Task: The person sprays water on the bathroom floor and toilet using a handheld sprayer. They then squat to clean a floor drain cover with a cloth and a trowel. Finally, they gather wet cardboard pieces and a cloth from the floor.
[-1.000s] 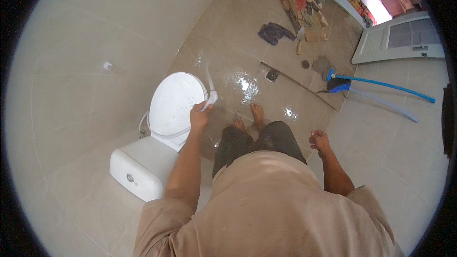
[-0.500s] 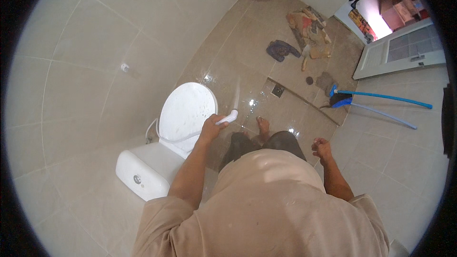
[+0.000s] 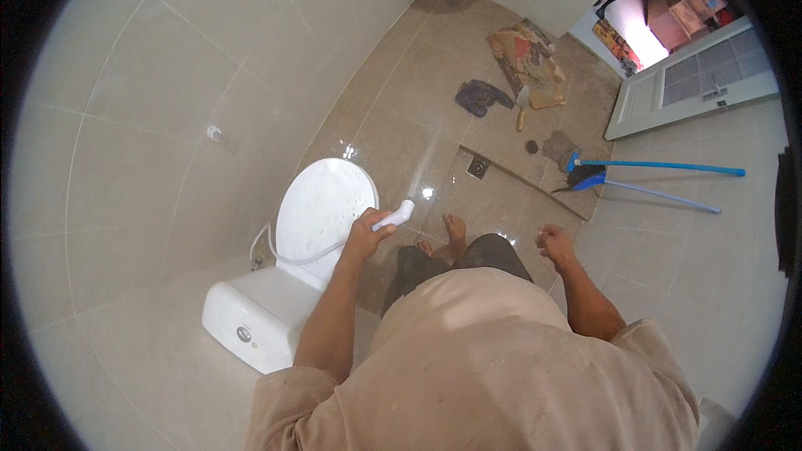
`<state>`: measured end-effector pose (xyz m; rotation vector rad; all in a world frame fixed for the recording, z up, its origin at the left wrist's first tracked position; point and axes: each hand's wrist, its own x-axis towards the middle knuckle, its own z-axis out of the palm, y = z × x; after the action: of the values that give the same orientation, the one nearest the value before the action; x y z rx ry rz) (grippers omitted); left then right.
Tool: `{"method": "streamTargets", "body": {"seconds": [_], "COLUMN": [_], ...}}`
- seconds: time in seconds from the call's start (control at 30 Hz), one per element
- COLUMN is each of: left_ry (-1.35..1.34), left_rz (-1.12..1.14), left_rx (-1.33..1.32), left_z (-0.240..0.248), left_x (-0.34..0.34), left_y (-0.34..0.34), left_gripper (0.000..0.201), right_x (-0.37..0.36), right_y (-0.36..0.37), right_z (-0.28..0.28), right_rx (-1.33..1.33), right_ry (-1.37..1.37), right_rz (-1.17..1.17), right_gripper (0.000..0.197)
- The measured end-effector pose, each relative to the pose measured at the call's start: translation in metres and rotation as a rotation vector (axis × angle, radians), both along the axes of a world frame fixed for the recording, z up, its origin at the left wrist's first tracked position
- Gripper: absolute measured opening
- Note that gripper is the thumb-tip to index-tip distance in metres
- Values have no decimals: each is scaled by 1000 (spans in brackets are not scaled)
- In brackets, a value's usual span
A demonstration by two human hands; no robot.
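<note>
Sprayer point(image 3: 399, 215) in left hand point(image 3: 364, 235); toilet point(image 3: 326, 207) alongside; drain point(image 3: 477, 168), blue-handled tools point(image 3: 660, 165) beyond

left grip point(image 3: 365, 235): around white sprayer point(image 3: 398, 215), water point(image 3: 427, 161) jetting | right grip point(image 3: 555, 247): near dark trousers point(image 3: 499, 256) | toilet lid point(image 3: 324, 205): down

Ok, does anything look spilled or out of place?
Yes: a dark crumpled item and a stained pile lie loose on the floor toward the doorway, which looks untidy. The wet tiles by the toilet look less odd, since the white sprayer in the left hand is jetting water.
</note>
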<state>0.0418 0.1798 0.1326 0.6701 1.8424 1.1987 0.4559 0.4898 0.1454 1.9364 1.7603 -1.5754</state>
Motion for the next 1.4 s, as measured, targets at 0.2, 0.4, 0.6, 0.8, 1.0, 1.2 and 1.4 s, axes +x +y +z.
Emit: {"method": "streamTargets", "body": {"seconds": [0.2, 0.4, 0.6, 0.8, 1.0, 1.2, 1.4], "left_ry": [117, 94, 82, 59, -73, -116, -118], "left_rz": [171, 206, 144, 178, 99, 135, 198], "left_rx": [126, 115, 63, 100, 81, -79, -88], "left_z": [11, 24, 44, 52, 67, 105, 118], "left_x": [-8, -22, -34, -59, -82, -108, -132], "left_y": [3, 3, 12, 14, 25, 39, 68], "left_gripper": [41, 37, 37, 40, 42, 46, 44], "right_x": [-29, -78, -128, -190, -246, -336, -381], "right_y": [5, -3, 16, 61, 124, 159, 206], "right_z": [3, 27, 34, 27, 0, 2, -24], "right_rx": [30, 89, 195, 283, 395, 130, 266], "right_ry": [-5, -36, -54, -71, -59, -206, -87], "right_rz": [97, 260, 451, 645, 874, 935, 1311], "right_gripper": [30, 34, 36, 34, 33, 32, 28]}}
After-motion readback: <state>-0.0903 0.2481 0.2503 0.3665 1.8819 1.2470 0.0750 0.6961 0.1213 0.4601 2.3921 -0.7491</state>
